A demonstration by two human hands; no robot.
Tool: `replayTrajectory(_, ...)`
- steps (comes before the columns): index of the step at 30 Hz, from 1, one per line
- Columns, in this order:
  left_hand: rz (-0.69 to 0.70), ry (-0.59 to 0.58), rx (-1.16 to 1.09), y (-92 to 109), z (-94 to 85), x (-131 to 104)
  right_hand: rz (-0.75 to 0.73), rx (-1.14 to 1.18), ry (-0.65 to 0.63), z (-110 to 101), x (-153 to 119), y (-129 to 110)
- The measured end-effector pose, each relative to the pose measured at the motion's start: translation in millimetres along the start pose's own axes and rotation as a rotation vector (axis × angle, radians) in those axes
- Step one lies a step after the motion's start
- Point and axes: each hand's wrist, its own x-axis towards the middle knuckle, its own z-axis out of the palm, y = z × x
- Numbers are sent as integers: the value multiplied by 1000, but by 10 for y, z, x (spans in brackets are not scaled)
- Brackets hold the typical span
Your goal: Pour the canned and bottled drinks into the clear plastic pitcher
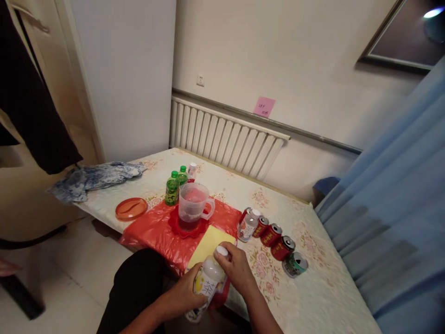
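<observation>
Fingers (pixel 226 247) of the right hand (pixel 240 271) are closed about the white cap (pixel 221 252) of a clear labelled bottle (pixel 209 280); its body is clamped by those of the left hand (pixel 184 297). Bottle held between the two hands at the near edge of the table (pixel 323 297), tilted, not upright. Long axis slanted: base low and to the left, cap higher and to the right. Cap end thus nearer the right hand, body nearer the left. Whether the cap has been loosened cannot be told.

Just beyond the cap, a yellow sheet (pixel 210 239) is laid on red plastic (pixel 149 234). Farther off and left, a clear jug (pixel 189 204) is set in a red scalloped dish (pixel 173 223), handle turned right. Behind the jug, two green bottles (pixel 171 191) are grouped. Off right, a second white-capped bottle (pixel 246 228) is placed beside a row of cans (pixel 272 235).
</observation>
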Motion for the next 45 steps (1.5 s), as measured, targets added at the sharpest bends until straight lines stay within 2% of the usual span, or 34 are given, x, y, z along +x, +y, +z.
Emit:
replayTrajectory(12, 11, 35, -175, -209, 92, -7, 38, 0, -20, 49, -15, 47)
replayTrajectory(19, -40, 49, -37, -43, 59, -60, 21, -47, -16, 62, -10, 65)
replayTrajectory(22, -37, 43, -18, -43, 16, -74, 11, 67, 33, 88, 34, 173)
replayTrajectory(25, -41, 54, -10, -130, -22, -72, 104, 244, 66, 122, 108, 332)
replayTrajectory(27, -48, 73, -23, -196, -48, -71, 145, 281, 92, 152, 169, 466)
replayTrajectory(31, -65, 116, -83, -270, -119, -84, 105, 53, 200, 238, 304, 784)
replayTrajectory(33, -70, 130, -93, -285, -161, -96, 82, -87, 214, 290, 368, 933)
replayTrajectory(36, -67, 136, -125, -310, -218, -107, 64, -177, 205, 367, 438, 1093)
replayTrajectory(41, -55, 157, -182, -335, -299, -110, 27, -241, 174, 475, 476, 1221)
replayTrajectory(45, -60, 175, -195, -343, -367, -109, 32, -234, 211, 500, 603, 1189)
